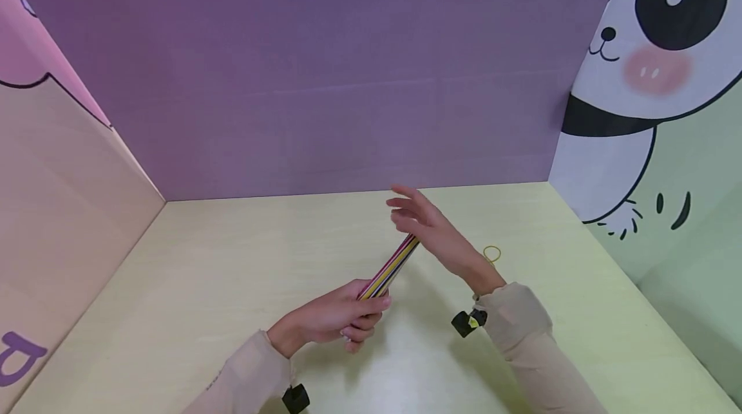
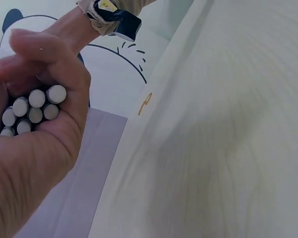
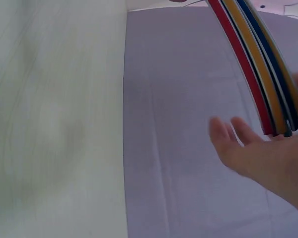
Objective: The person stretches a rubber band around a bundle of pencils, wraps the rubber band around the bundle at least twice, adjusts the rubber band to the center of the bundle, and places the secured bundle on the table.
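Observation:
My left hand (image 1: pixel 342 317) grips a bundle of pencils (image 1: pixel 394 264) with red, yellow and dark blue sides. The bundle slants up and to the right above the table. Several round white ends of the pencils (image 2: pixel 37 98) show within the curled fingers in the left wrist view. At the bundle's far end is my right hand (image 1: pixel 431 230), its fingers stretched out and apart. In the right wrist view the far tips of the pencils (image 3: pixel 260 74) meet the palm side of that hand (image 3: pixel 268 161), or lie just in front of it; I cannot tell which.
A thin yellow rubber band (image 1: pixel 492 254) lies on the pale table (image 1: pixel 232 240), just beyond my right wrist. A purple panel (image 1: pixel 348 79) stands along the back edge. Printed panels flank both sides, the right one with a panda drawing (image 1: pixel 655 73).

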The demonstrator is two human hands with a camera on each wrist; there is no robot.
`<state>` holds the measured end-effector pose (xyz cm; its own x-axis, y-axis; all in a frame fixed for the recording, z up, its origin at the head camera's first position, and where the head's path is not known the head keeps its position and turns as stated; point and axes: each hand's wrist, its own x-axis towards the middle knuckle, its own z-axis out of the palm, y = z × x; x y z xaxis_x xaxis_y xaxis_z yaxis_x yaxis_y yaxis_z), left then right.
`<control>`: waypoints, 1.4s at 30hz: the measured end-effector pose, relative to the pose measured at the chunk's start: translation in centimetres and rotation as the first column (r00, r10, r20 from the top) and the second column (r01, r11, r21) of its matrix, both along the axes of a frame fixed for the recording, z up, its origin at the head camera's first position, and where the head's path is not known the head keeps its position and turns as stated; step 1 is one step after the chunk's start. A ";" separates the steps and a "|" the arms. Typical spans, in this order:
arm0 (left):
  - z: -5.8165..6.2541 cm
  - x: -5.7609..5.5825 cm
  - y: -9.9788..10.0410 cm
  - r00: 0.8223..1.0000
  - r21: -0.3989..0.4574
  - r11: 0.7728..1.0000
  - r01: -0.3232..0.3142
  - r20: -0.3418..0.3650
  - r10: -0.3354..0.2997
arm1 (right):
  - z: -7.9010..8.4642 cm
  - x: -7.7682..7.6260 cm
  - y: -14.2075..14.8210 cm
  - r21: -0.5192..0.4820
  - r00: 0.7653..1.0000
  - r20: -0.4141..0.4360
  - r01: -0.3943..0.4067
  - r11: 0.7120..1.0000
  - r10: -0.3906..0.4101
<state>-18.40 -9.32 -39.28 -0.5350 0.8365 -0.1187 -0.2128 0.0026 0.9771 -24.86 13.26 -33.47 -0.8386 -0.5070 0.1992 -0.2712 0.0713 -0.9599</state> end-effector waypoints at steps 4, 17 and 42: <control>-0.1 0.1 0.2 1.000 0.034 0.999 0.010 0.002 -0.010 | 0.3 -0.2 0.3 -0.167 0.995 0.098 0.022 0.986 -0.006; -0.3 0.5 1.0 1.000 0.000 1.000 -0.021 0.010 0.021 | -0.6 0.3 -0.4 0.067 0.989 -0.101 -0.098 0.993 0.105; -0.2 1.8 2.4 0.985 0.055 0.985 -0.166 0.058 0.163 | -1.6 0.1 -1.3 0.013 0.992 -0.061 -0.113 0.994 0.113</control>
<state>-16.60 -6.94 -39.46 -0.6602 0.7440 -0.1029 -0.2566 -0.0947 0.9619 -24.79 11.97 -35.05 -0.7623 -0.5997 0.2433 -0.3362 0.0456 -0.9407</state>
